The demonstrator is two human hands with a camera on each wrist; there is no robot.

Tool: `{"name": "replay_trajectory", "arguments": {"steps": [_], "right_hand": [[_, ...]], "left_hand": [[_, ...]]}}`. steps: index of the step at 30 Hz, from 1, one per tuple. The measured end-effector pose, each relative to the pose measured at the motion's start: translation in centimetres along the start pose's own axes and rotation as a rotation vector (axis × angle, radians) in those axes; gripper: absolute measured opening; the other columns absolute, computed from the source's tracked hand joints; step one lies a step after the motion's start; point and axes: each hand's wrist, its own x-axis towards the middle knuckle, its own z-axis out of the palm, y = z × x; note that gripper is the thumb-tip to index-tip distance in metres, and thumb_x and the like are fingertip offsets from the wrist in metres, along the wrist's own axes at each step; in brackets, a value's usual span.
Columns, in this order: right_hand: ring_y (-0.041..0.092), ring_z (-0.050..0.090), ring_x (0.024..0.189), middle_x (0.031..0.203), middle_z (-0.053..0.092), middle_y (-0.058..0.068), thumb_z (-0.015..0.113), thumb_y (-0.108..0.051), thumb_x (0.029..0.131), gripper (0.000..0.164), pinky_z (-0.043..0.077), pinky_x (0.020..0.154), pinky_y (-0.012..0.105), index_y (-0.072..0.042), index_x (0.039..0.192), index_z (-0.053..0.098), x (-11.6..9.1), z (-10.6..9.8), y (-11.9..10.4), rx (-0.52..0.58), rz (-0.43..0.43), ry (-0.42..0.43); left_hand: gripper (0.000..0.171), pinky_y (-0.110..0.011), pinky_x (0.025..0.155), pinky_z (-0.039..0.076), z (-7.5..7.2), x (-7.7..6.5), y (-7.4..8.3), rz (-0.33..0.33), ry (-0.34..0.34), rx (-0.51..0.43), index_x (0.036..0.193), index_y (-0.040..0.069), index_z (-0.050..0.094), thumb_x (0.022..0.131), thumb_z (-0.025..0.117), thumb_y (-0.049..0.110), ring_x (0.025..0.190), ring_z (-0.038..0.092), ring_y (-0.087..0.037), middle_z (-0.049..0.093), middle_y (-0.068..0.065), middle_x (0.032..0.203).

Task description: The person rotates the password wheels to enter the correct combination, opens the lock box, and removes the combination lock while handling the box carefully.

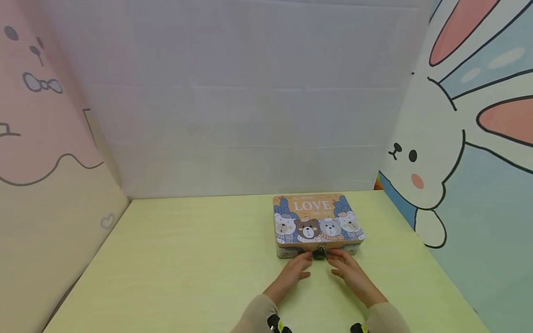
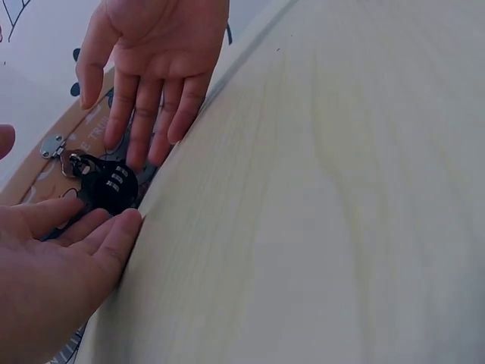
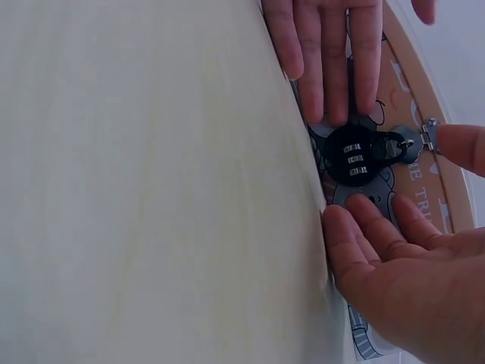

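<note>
A tin box [image 1: 318,219] with bears and the word LOVE on its lid sits closed on the table. From the metal clasp [image 3: 429,135] on its front hangs a black combination padlock [image 3: 352,155] with three number wheels. My left hand [image 1: 293,270] is at the left of the padlock, fingers extended and fingertips close to its body. On the other side my right hand [image 1: 350,273] mirrors it, with extended fingers near the padlock's edge. Neither hand grips anything. In the left wrist view the padlock [image 2: 114,186] hangs between both hands' fingertips.
The pale wood-grain table [image 1: 166,259] stretches out left of the box. A white backdrop [image 1: 250,115] stands along the table's far edge. Side panels with cartoon drawings flank it, a pink and cream one [image 1: 50,129] on the left and a rabbit one [image 1: 441,175] on the right.
</note>
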Motion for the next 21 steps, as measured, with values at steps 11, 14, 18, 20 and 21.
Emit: {"name": "replay_trajectory", "arguments": {"steps": [11, 14, 18, 20, 21], "right_hand": [[0.036, 0.046, 0.126, 0.142, 0.041, 0.030, 0.048, -0.014, 0.104, 0.048, 0.049, 0.098, 0.041, 0.016, 0.139, 0.035, 0.4, -0.2, 0.1, 0.007, 0.012, 0.019], [0.027, 0.056, 0.114, 0.136, 0.049, 0.029, 0.048, -0.013, 0.104, 0.049, 0.051, 0.091, 0.033, 0.018, 0.139, 0.035, 0.4, -0.5, 0.1, 0.005, 0.004, 0.005], [0.014, 0.062, 0.100, 0.130, 0.056, 0.029, 0.046, -0.012, 0.104, 0.052, 0.054, 0.085, 0.027, 0.023, 0.139, 0.030, 0.6, -0.9, 0.2, 0.019, -0.022, -0.054], [0.011, 0.064, 0.095, 0.126, 0.060, 0.026, 0.046, -0.011, 0.104, 0.052, 0.055, 0.083, 0.026, 0.025, 0.138, 0.030, 0.6, -1.1, 0.3, 0.035, -0.030, -0.077], [0.011, 0.064, 0.093, 0.124, 0.061, 0.025, 0.046, -0.010, 0.104, 0.052, 0.055, 0.083, 0.026, 0.026, 0.138, 0.029, 0.7, -1.1, 0.3, 0.044, -0.035, -0.089]], "left_hand": [[0.048, -0.047, 0.097, 0.053, 0.5, 0.4, -0.2, -0.004, 0.034, 0.001, 0.135, -0.020, 0.045, 0.095, 0.049, 0.006, 0.124, 0.051, -0.042, 0.050, -0.031, 0.136], [0.047, -0.046, 0.094, 0.055, 0.7, 0.5, -0.2, -0.005, 0.056, 0.011, 0.134, -0.020, 0.047, 0.094, 0.051, 0.005, 0.118, 0.055, -0.040, 0.055, -0.030, 0.129], [0.044, -0.041, 0.088, 0.058, 0.9, 0.7, -0.4, 0.020, 0.083, 0.061, 0.130, -0.020, 0.050, 0.092, 0.052, 0.001, 0.104, 0.061, -0.030, 0.060, -0.024, 0.118], [0.042, -0.038, 0.083, 0.059, 0.9, 0.8, -0.6, 0.040, 0.091, 0.099, 0.127, -0.020, 0.053, 0.090, 0.053, -0.001, 0.095, 0.061, -0.024, 0.061, -0.021, 0.112], [0.040, -0.035, 0.081, 0.059, 0.9, 0.8, -0.6, 0.048, 0.093, 0.118, 0.126, -0.019, 0.055, 0.089, 0.053, -0.002, 0.091, 0.061, -0.021, 0.062, -0.019, 0.110]]}}
